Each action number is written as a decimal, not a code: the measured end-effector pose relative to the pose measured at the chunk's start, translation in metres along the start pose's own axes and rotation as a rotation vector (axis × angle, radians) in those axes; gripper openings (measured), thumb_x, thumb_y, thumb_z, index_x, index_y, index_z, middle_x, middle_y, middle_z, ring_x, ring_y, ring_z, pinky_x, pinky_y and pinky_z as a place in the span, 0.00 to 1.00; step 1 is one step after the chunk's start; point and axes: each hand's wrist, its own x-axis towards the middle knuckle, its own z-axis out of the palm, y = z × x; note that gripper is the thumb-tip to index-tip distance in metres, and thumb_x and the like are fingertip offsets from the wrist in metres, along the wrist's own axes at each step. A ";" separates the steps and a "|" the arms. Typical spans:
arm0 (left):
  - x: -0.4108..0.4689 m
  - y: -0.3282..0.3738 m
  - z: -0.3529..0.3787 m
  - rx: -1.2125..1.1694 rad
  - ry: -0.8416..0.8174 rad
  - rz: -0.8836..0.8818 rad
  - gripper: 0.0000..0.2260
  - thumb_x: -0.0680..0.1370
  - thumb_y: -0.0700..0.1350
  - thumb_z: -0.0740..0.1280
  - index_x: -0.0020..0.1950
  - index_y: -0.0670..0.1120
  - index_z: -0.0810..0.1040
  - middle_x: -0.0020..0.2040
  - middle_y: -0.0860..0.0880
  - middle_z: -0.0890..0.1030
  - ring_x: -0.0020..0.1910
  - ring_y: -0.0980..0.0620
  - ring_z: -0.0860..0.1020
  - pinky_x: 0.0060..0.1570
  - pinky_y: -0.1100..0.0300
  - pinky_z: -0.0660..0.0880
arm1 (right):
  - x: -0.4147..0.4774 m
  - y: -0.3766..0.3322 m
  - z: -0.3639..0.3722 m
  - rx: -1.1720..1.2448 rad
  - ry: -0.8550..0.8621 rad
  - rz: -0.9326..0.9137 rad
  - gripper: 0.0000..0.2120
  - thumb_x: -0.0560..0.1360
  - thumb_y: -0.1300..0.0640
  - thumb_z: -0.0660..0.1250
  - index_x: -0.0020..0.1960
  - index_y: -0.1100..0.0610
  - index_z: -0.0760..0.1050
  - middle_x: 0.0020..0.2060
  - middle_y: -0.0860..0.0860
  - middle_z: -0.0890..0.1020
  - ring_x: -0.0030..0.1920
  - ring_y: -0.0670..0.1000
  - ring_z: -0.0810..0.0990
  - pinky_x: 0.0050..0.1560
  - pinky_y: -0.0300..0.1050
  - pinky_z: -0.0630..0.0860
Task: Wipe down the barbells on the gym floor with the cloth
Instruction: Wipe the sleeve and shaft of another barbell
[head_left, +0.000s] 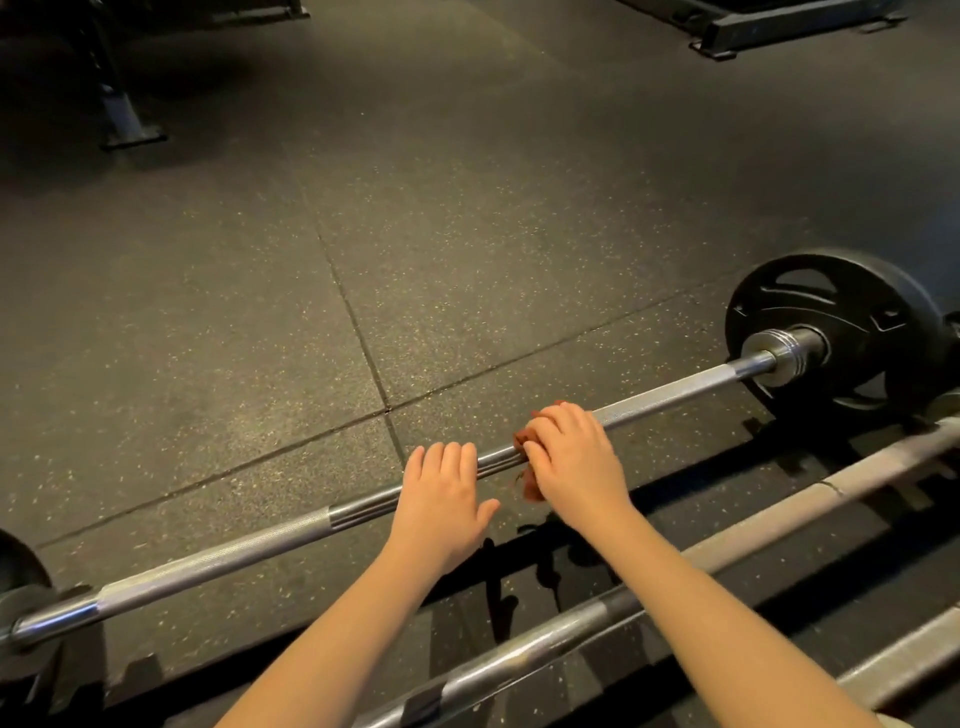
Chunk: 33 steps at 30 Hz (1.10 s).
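A steel barbell (249, 551) lies across the rubber floor from lower left to upper right, with a black plate (831, 332) on its right end and part of another plate (21, 571) at the left edge. My right hand (571, 457) presses a reddish-brown cloth (524, 480) around the bar near its middle. My left hand (441, 499) rests flat on the bar just left of the cloth, fingers over the shaft, thumb apart. Two more bars lie nearer me: one (779, 525) under my right forearm and another (904, 660) at the lower right.
The speckled rubber floor (415, 234) stretches beyond the barbell. A rack foot (130, 130) stands at the upper left, and a dark metal frame base (779, 26) at the upper right.
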 end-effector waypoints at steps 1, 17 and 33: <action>-0.001 0.000 -0.001 0.014 0.013 0.005 0.30 0.73 0.63 0.53 0.60 0.41 0.76 0.52 0.46 0.78 0.52 0.44 0.78 0.57 0.45 0.73 | 0.006 0.011 -0.004 -0.039 -0.019 -0.045 0.19 0.77 0.47 0.50 0.49 0.53 0.78 0.50 0.48 0.78 0.55 0.54 0.74 0.64 0.52 0.64; 0.009 -0.001 -0.009 0.106 -0.260 -0.066 0.39 0.77 0.68 0.45 0.79 0.45 0.39 0.79 0.46 0.45 0.78 0.44 0.46 0.75 0.44 0.43 | 0.019 0.055 -0.020 -0.038 -0.030 0.151 0.15 0.79 0.50 0.53 0.52 0.52 0.77 0.54 0.47 0.77 0.61 0.54 0.72 0.68 0.59 0.65; 0.015 0.019 -0.021 0.101 -0.308 -0.247 0.39 0.78 0.67 0.53 0.79 0.46 0.43 0.79 0.45 0.49 0.77 0.43 0.49 0.75 0.45 0.47 | 0.007 0.045 -0.033 0.079 -0.199 0.092 0.17 0.83 0.54 0.56 0.70 0.51 0.67 0.75 0.50 0.61 0.77 0.57 0.50 0.76 0.52 0.48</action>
